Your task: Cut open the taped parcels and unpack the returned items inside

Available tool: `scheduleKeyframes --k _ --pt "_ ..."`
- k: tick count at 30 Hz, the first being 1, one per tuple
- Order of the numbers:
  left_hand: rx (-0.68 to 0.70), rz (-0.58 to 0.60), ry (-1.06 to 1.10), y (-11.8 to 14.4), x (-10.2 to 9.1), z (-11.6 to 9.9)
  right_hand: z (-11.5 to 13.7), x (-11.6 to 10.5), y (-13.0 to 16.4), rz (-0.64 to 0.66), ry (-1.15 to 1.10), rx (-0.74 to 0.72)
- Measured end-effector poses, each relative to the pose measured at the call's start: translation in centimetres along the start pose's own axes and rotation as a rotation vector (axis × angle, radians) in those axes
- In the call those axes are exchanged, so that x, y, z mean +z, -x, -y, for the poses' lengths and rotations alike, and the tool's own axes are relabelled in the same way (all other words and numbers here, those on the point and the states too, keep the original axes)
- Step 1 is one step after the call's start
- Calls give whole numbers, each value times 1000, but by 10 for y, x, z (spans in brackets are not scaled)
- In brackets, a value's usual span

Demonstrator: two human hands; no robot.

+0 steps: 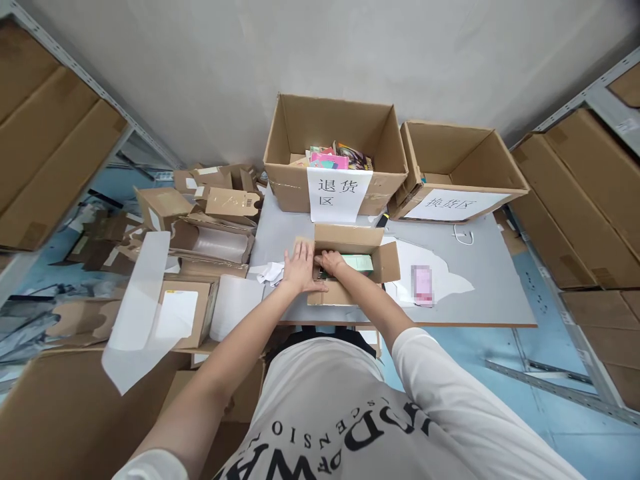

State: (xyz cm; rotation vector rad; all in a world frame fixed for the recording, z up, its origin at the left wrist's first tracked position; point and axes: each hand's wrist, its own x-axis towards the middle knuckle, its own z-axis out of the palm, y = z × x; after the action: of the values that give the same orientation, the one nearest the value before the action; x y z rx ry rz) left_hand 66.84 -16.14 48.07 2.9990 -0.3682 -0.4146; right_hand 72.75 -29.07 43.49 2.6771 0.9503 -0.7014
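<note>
Head view: left hand (300, 265) flat on small carton (350, 263), right hand (330, 261) inside, grip unclear; behind, box labelled 退货区 (339, 193).

Legible text, three items.

1. White paper sign (339, 193) on the front of the large open carton (335, 150), straight beyond the fingers (303, 252) of the left hand: "退货区", set in two lines.
2. White sign (454, 204) on the second carton (457, 167), beyond and to the right of the fingers: "换货区".
3. Shirt (345, 427), near side of the fingers: black print, upside down in view, partly legible as "…ENSION…". Barcode label (245, 200) on a flattened box to the left: unreadable.
</note>
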Motion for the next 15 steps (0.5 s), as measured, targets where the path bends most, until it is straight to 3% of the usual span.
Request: scheduleKeyframes --k 2,4,8,15 --pt "-35 59 -24 1 4 0 -6 -4 6 -4 -3 -9" --pt "-38 32 -52 4 6 -3 -14 -9 13 -44 -7 -45" --pt "165 -72 -78 15 6 -9 -36 -20 34 -165 -66 -157" --pt "413 -34 -18 24 20 -2 -84 -21 88 -314 -299 -164"
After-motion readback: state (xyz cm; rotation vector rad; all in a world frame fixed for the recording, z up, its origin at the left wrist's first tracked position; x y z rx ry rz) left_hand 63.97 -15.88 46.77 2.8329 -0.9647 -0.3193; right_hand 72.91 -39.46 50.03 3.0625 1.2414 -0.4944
